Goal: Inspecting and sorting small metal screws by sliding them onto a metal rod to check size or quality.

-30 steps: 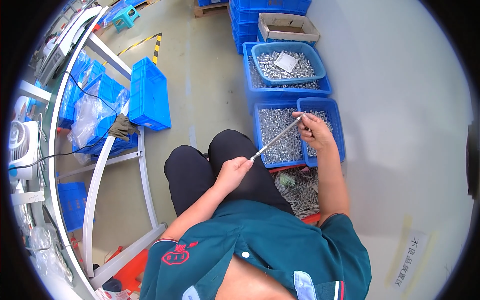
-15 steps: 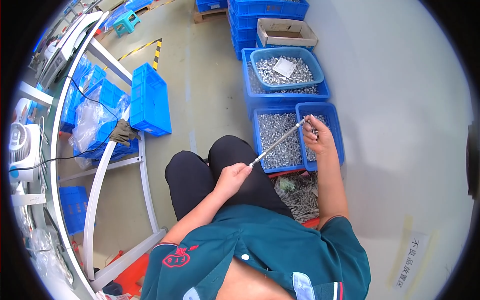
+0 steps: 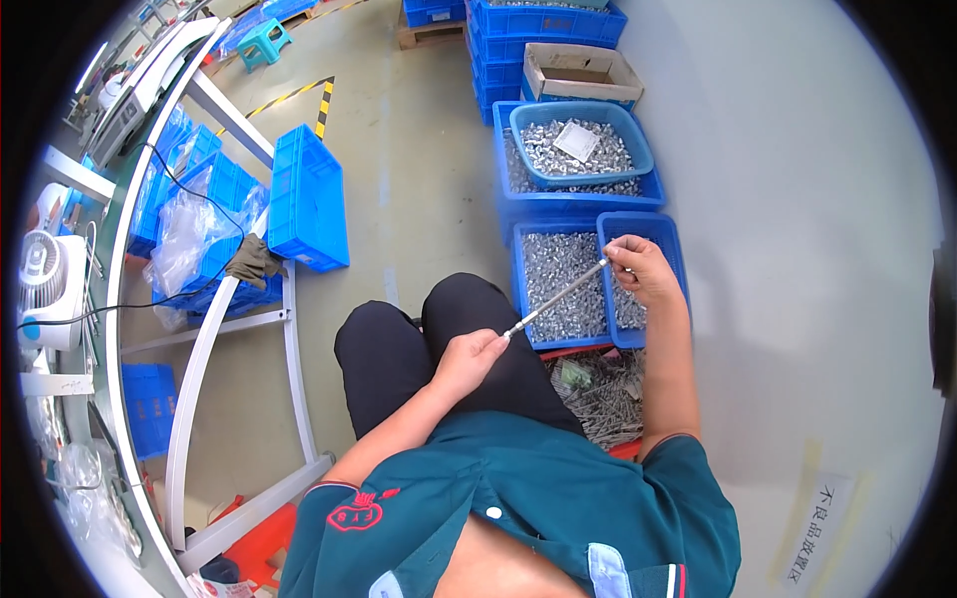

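I hold a thin metal rod [image 3: 556, 296] between my two hands, over my lap and the bins in front of my knees. My left hand [image 3: 467, 361] pinches its near end, fingers closed narrow around it just above my left thigh. My right hand [image 3: 643, 271] has the far end, fingers [image 3: 620, 261] closed on the tip above the small blue bin [image 3: 666, 231] of little silver parts. The rod's long axis runs slantwise from my left fingers up and away to my right fingers, so the far tip lies ahead and to the right of the left hand, and the near tip lies back and to the left of the right hand. Both hands touch it; neither is nearer than the other, each owns one end.

The rod looks slim, straight and grey, shiny like bare steel, about even in thickness along its length. I cannot tell whether anything is threaded on it.

Just beneath the rod sits a larger blue bin [image 3: 519, 289] filled with small silver pieces. Beyond my right fingers stands another blue bin [image 3: 638, 189] with a round blue basin [image 3: 638, 140] of the same parts set in it. Near my right knee a heap of rods [image 3: 603, 394] lies on the floor.
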A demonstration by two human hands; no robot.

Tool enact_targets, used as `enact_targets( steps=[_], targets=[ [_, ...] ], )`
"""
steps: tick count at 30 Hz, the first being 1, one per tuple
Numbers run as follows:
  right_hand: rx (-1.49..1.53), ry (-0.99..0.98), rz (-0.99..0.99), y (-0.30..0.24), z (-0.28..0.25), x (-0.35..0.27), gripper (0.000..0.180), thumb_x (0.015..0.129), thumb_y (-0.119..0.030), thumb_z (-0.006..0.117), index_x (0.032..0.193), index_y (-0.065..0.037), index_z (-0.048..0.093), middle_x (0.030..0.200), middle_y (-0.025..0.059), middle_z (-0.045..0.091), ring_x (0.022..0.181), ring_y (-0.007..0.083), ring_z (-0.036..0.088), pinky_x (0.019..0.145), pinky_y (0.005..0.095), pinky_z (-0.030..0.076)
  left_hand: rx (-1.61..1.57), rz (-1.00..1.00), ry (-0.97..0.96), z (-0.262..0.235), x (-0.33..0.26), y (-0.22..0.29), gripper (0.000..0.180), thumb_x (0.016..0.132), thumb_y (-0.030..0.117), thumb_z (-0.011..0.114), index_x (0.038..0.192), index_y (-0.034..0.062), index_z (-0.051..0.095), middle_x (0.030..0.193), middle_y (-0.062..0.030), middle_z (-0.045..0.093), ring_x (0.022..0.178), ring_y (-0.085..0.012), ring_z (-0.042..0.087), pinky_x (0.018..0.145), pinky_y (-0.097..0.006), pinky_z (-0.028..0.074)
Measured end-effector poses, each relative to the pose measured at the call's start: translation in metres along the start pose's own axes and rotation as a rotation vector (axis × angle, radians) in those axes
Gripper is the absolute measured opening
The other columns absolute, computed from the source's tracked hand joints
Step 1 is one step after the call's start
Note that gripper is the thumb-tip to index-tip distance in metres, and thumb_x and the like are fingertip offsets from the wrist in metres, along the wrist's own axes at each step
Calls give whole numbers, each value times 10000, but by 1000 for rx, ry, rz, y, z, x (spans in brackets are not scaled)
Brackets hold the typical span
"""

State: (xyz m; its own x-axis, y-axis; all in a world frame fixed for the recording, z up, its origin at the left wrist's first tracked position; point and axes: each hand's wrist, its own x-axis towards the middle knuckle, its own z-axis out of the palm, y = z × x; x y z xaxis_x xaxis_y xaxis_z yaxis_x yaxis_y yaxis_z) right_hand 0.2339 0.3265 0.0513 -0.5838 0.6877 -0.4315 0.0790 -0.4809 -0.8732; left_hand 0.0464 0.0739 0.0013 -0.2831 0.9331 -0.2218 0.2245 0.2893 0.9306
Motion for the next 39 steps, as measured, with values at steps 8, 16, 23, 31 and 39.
enact_targets(
  steps=[8, 16, 23, 31, 39],
  targets=[
    [127, -319, 282, 50, 40, -12, 221, 880, -167, 546, 1033, -8, 566, 663, 28, 502, 434, 35, 358, 347, 152, 229, -113, -38, 20, 2, 5, 0, 291, 887, 225, 519, 684, 17, 527, 559, 6, 425, 540, -71, 386, 503, -253, 341],
    [686, -180, 233, 64, -8, 6, 243, 881, -118, 483, 1081, 18, 507, 808, 64, 532, 468, 45, 375, 342, 152, 263, -138, -48, -4, 2, 7, 1, 295, 891, 233, 515, 693, 15, 534, 554, 3, 429, 537, -75, 386, 502, -259, 343],
    [807, -215, 96, 51, -11, 10, 176, 907, -216, 509, 942, -50, 557, 733, 30, 518, 444, 42, 361, 330, 158, 247, -123, -39, -5, 1, 1, 1, 283, 889, 229, 518, 697, 21, 536, 596, 29, 445, 577, -53, 395, 527, -231, 346],
    [913, -174, 107, 32, -4, 17, 212, 875, -260, 563, 996, -86, 576, 667, -10, 465, 472, 47, 347, 352, 157, 249, -67, -24, 3, 6, 6, 2, 274, 884, 202, 531, 679, 21, 521, 565, 37, 403, 555, -47, 365, 496, -240, 324],
    [870, -232, 108, 35, 5, 24, 150, 925, -153, 451, 983, -59, 552, 644, -7, 462, 401, 46, 308, 303, 177, 206, -45, -54, 59, 1, 0, 1, 272, 856, 288, 565, 786, 30, 615, 653, -56, 577, 630, -105, 525, 597, -301, 444]
  ],
)
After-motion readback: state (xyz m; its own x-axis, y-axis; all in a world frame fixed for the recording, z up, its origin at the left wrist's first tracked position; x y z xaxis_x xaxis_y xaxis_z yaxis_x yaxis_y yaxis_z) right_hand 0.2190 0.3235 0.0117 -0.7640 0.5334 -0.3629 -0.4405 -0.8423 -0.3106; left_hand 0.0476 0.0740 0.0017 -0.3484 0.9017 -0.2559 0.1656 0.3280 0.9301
